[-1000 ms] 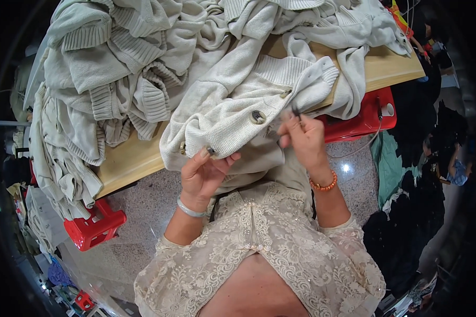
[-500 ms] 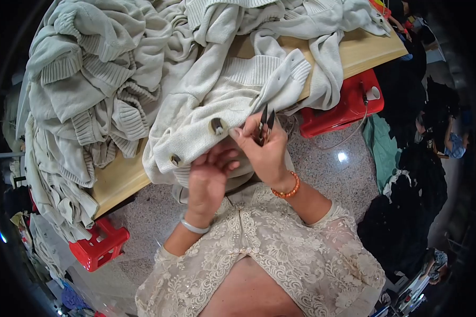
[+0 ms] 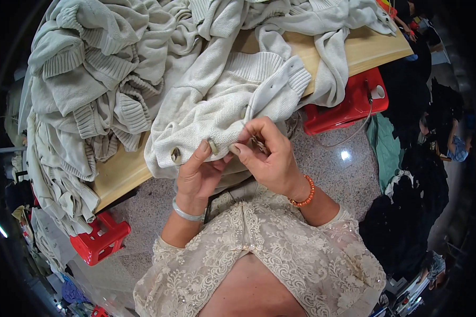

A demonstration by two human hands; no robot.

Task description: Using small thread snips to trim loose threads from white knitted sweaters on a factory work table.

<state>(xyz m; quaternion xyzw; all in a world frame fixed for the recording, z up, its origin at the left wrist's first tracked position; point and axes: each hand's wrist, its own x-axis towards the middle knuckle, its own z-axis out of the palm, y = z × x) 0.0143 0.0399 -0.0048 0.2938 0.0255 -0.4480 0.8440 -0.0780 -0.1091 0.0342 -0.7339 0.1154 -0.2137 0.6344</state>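
A cream knitted cardigan [image 3: 195,113] lies over the table's near edge, its button band toward me. Dark-centred buttons show on the band, one button [image 3: 175,155] at the left and another button [image 3: 212,146] beside my left thumb. My left hand [image 3: 194,177] is closed on the band's lower edge, thumb on top and fingers mostly hidden beneath. My right hand [image 3: 272,158] has its thumb and forefinger together at the edge just right of that button. Small thread snips [image 3: 257,143] sit inside its curled fingers, only partly visible; their blades are hidden.
Piled cream knitwear [image 3: 90,79] covers the left of the wooden table [image 3: 373,50]. A red stool [image 3: 349,105] with a white cup-like piece and a cord stands at right, another red stool [image 3: 100,238] at lower left. Dark cloth [image 3: 402,222] heaps on the floor at right.
My left hand has moved up, its thumb now over the band by a button. My right hand has turned, so the snips' raised blades no longer show, and its fingertips have come down to the edge.
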